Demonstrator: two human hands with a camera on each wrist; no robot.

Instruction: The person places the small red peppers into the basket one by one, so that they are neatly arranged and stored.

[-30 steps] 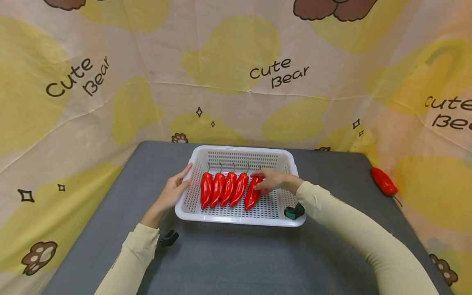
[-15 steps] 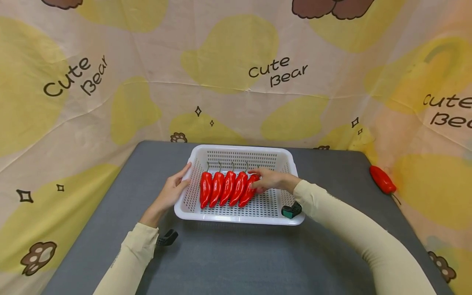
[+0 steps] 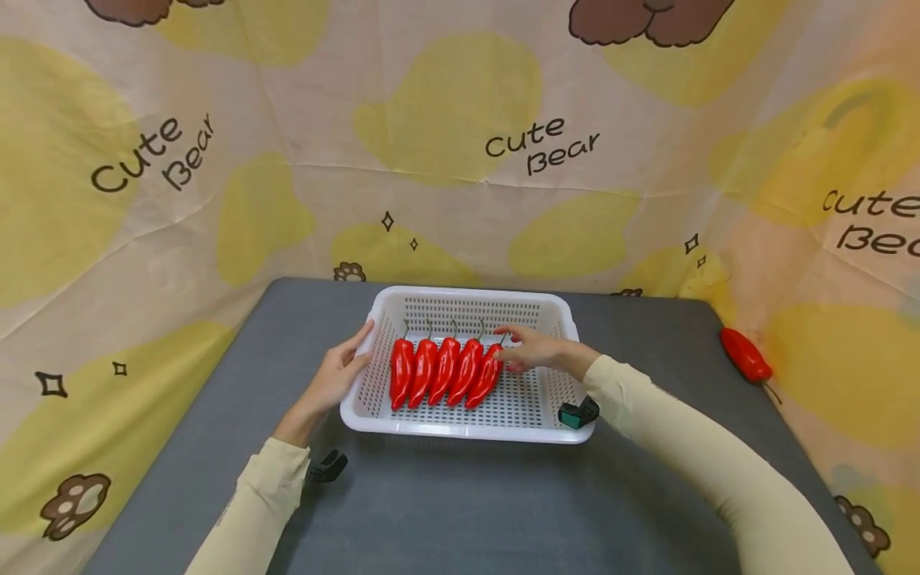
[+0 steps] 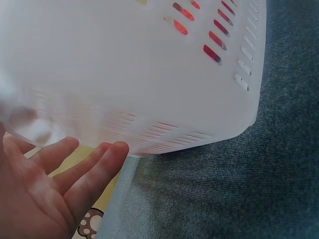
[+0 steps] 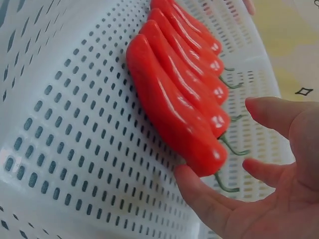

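Observation:
In the head view a white plastic basket [image 3: 467,431] holds a row of several red chili peppers [image 3: 446,371] side by side, green stems towards the far wall. My left hand [image 3: 341,369] grips the basket's left rim; the left wrist view shows fingers [image 4: 92,181] along the outer wall. Over the rightmost pepper [image 3: 485,378] hovers my right hand [image 3: 533,350]. Its fingers and thumb are spread around the stem end in the right wrist view, one fingertip [image 5: 187,179] beside the pepper [image 5: 172,109], perhaps touching it.
Another red pepper [image 3: 747,355] lies at the right edge of the grey table [image 3: 460,503]. A patterned cloth [image 3: 446,104] hangs behind and along the sides. The right part of the basket floor [image 3: 528,399] shows bare.
The right hand has slid the rightmost pepper left against the row, then let it go and spread its fingers. The left hand has stayed on the rim.

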